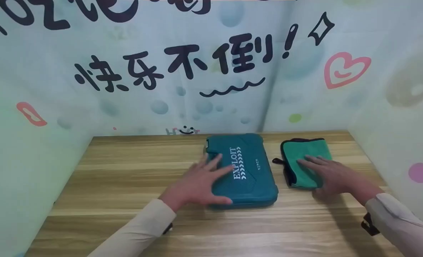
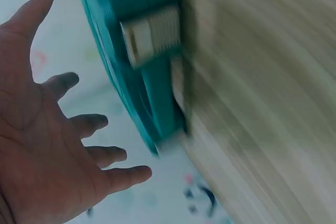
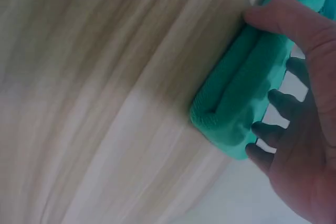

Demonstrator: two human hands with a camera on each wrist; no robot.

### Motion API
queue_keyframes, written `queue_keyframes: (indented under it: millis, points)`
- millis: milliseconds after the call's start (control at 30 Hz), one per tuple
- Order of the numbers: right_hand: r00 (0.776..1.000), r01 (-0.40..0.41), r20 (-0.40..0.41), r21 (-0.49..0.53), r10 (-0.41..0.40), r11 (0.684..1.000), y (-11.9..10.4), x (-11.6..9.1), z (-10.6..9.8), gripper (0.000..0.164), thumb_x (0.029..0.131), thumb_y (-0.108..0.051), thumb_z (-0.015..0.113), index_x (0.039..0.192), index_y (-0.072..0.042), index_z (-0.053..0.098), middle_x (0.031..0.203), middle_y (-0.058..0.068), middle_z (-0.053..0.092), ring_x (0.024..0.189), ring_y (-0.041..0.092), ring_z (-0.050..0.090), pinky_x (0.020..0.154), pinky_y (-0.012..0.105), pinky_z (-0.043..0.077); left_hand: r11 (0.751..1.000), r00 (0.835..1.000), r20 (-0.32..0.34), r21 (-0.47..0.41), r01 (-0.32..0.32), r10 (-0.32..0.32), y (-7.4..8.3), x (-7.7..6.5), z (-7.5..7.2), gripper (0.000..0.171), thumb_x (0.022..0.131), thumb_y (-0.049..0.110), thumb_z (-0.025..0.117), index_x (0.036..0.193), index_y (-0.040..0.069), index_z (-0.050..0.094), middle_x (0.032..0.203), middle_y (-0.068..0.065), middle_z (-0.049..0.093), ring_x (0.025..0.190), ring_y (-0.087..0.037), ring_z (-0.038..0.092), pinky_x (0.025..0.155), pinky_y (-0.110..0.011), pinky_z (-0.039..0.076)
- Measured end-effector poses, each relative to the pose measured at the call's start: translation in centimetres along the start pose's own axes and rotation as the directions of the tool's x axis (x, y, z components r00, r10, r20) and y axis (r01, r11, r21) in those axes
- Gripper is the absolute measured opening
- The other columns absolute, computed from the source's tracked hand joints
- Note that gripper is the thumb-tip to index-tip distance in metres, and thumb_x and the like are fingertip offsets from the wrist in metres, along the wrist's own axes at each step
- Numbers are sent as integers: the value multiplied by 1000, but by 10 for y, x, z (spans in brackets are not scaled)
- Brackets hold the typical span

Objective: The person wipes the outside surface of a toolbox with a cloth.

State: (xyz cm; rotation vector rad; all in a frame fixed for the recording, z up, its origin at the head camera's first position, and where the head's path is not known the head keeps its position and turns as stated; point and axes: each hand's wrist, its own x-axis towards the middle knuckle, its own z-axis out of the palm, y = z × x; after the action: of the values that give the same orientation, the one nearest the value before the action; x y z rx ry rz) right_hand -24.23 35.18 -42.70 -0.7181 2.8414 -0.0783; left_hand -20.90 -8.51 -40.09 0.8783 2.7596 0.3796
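A teal plastic case (image 1: 257, 185) with "EXPLOIT" in white lies flat in the middle of the table. Above its left part my left hand (image 1: 202, 182) is spread wide, thumb toward the near edge. The left wrist view shows a gap between that palm and the case, whose side carries a pale latch (image 2: 152, 35). To the right lies a folded green cloth (image 1: 297, 151) with dark edging and a small loop. On its right part my right hand (image 1: 334, 175) rests with loosely bent fingers. In the right wrist view the thumb (image 3: 283, 17) lies along the near side of the cloth.
The wooden table (image 1: 132, 171) meets a printed backdrop (image 1: 143, 110) at the back and both sides. Dark straps or mounts (image 1: 370, 225) sit at the wrists. The cloth lies just right of the case, a narrow strip of wood between them.
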Motion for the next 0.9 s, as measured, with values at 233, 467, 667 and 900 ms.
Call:
queue_keyframes:
  millis: [233, 467, 667, 900]
  points:
    - [1000, -26, -4, -54, 25, 998, -11, 12, 12, 96, 80, -18, 82, 160, -12, 30, 156, 31, 31, 133, 64, 32, 97, 74, 36, 999, 994, 95, -4, -48, 48, 24, 17, 14, 89, 83, 69, 71, 159, 47, 28, 170, -3, 5, 151, -45, -3, 114, -64, 17]
    - [1000, 8, -24, -100, -10, 995, -11, 18, 12, 102, 73, 11, 80, 160, -7, 28, 155, 36, 28, 130, 67, 33, 94, 72, 39, 997, 994, 91, 40, -58, 54, 26, 20, 23, 85, 89, 56, 73, 159, 48, 27, 170, -4, 6, 150, -46, -2, 114, -61, 20]
    - [985, 14, -172, -94, -30, 995, -7, 28, 18, 82, 78, -8, 85, 151, -4, 47, 144, 35, 46, 120, 59, 51, 83, 66, 51, 996, 992, 107, 54, -68, 62, 26, 18, 23, 85, 90, 51, 74, 160, 46, 25, 170, -5, 6, 150, -46, -1, 113, -60, 22]
    - [968, -3, -249, -78, -17, 997, -1, 34, 21, 65, 81, -2, 78, 142, 0, 57, 133, 34, 57, 102, 53, 63, 75, 63, 54, 997, 993, 112, 66, -51, 44, 28, 18, 23, 86, 90, 52, 74, 159, 48, 24, 170, -4, 5, 150, -46, -2, 112, -60, 24]
